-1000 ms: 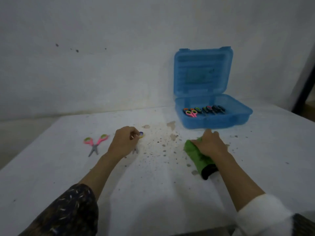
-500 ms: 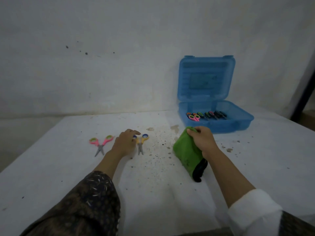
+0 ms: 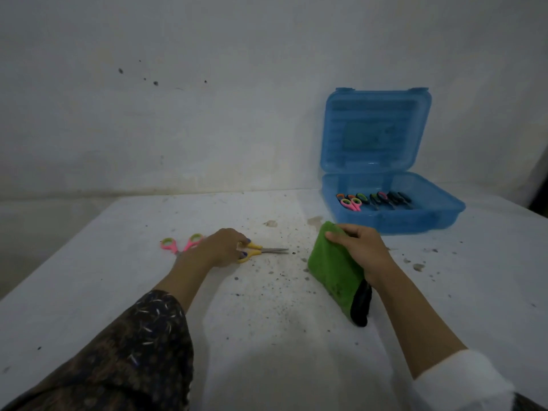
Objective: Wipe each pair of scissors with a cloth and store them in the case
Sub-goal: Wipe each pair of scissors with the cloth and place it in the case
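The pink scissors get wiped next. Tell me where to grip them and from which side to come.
Pinch the pink scissors at their handle loops, lying flat and spread at the far end; the blades are hidden behind the left hand. Come from above on the left, since that hand, gripping the yellow-handled scissors, crowds their right.

Speckled white table [image 3: 89, 277] against a white wall [image 3: 237, 129] with dark spots

One yellow scissors [image 3: 268, 250], one pink scissors [image 3: 171, 245], several stored scissors [image 3: 374, 200] in one case [image 3: 415, 224], one cloth [image 3: 329, 264].
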